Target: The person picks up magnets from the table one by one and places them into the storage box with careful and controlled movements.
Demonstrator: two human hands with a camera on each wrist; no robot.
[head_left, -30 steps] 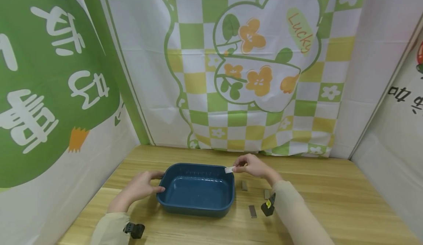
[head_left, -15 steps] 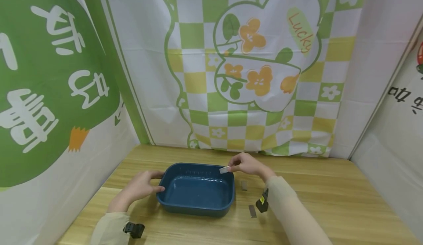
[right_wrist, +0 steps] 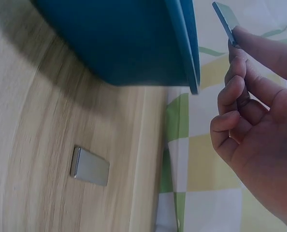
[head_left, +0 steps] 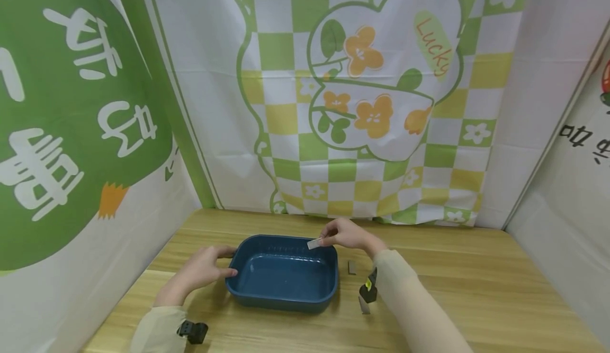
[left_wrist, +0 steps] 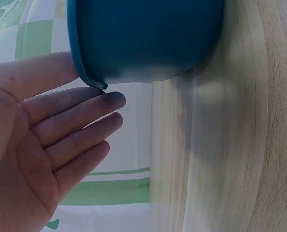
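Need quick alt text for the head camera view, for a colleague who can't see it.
A right hand pinches a small flat metal piece above the far rim of a blue tub on a wooden table, while the left hand rests on the tub's left edge. Two more pieces lie right of it.

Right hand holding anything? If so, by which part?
Yes. The right hand pinches a small flat grey plate by one end, over the blue tub's far rim; the other end sticks out free.
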